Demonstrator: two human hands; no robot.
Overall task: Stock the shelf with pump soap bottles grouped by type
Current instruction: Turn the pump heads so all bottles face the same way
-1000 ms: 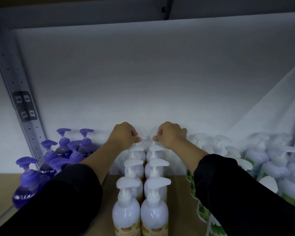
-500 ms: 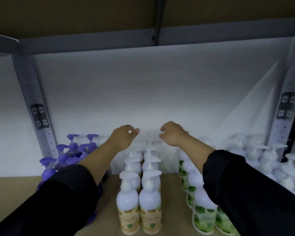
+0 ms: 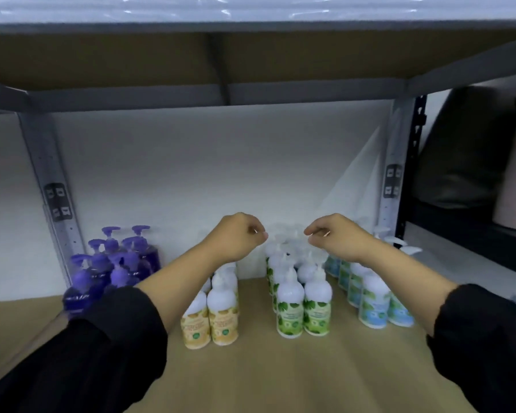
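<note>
Hands: your left hand and right hand hover loosely curled, grasping nothing, above the yellow-label bottles and green-label bottles.

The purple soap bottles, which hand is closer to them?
Left. The left hand hangs just to the right of the purple soap bottles, holding nothing. The right hand is farther right, past the green-label bottles.
</note>
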